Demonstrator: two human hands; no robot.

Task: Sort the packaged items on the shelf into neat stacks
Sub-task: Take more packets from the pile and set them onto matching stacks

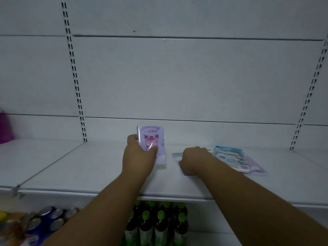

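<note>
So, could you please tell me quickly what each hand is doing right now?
Left hand: closed around a purple packet, held upright on the shelf.
Right hand: resting on a flat packet; grip cannot be told.

Both forearms are bare to the hands [140, 153] (no sleeves, no gloves).

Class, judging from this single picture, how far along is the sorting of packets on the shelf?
Little looks finished: no neat stack shows yet. In hand: the left hand holds a purple packet upright; the right hand presses a flat packet. Left: the fanned, overlapping packets on the shelf still need squaring up.
</note>
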